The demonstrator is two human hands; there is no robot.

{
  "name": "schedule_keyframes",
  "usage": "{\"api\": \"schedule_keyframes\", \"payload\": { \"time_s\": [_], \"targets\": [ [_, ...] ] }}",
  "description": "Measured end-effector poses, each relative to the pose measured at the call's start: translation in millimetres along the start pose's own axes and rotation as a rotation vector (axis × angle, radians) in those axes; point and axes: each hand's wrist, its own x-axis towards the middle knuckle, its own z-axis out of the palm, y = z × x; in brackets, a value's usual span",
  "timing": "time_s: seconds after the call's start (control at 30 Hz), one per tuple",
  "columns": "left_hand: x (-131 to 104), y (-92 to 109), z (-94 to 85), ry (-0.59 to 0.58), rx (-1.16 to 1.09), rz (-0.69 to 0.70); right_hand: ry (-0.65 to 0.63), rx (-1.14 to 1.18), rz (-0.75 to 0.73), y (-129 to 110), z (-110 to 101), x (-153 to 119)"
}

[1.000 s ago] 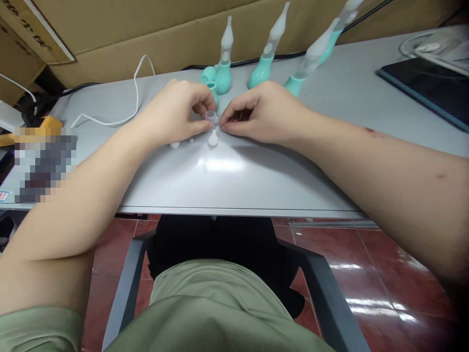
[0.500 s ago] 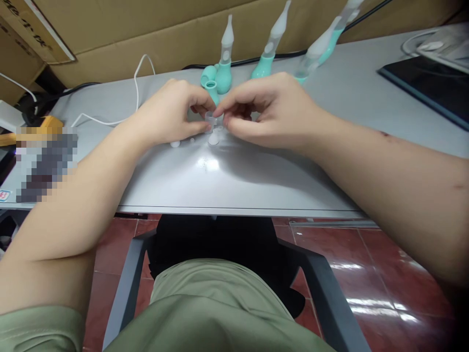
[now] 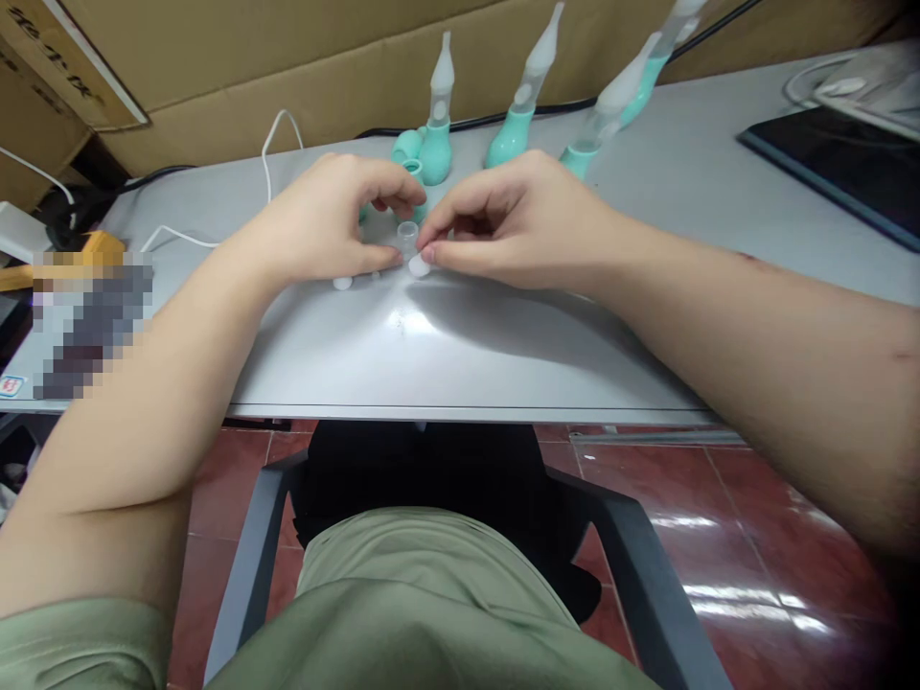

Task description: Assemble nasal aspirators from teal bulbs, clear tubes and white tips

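Observation:
A small clear plastic tube stands upright on the table between my hands. My left hand curves around its left side, fingers and thumb apart. The thumb tip is close by the tube's lower part; whether it touches, I cannot tell. Thumb and forefinger of my right hand pinch a white nozzle tip low beside the tube. Another small white piece lies under my left thumb, with a tiny white bit near it. Just behind the fingers is an open teal bulb, partly hidden.
Several nasal aspirators with teal bulbs and white tips stand at the back, such as one aspirator. A dark flat device lies at the right. White cable and a yellow object are on the left. Cardboard lines the back.
My left fingers have opened away from the clear tube. My right thumb and forefinger have moved down and left and closed on the white nozzle tip.

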Motion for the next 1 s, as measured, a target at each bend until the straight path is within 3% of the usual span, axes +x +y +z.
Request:
{"api": "schedule_keyframes", "payload": {
  "time_s": [0.17,0.3,0.5,0.57,0.7,0.8,0.9,1.0],
  "targets": [
    [-1,9,-6.2,0.049,-0.107,0.136,0.048,0.361,0.185,5,-6,10],
    [2,18,6.0,0.120,-0.213,0.165,0.037,0.667,0.279,11,-5,14],
    [5,18,18.5,0.172,-0.236,0.207,0.008,0.690,0.339,9,2,14],
    [0,25,15.8,0.185,-0.212,0.180,0.088,0.566,0.288,5,2,12],
    [-9,54,13.5,0.203,-0.239,-0.023,0.272,0.280,-0.023,-7,1,5],
    [-7,76,19.5,0.168,-0.328,-0.112,0.238,0.208,-0.165,-14,2,0],
    [-2,91,25.4,0.149,-0.378,-0.106,0.223,0.266,-0.229,-16,5,-1],
    [0,97,26.2,0.140,-0.396,-0.093,0.305,0.312,-0.199,-16,7,1]
  ]
}}
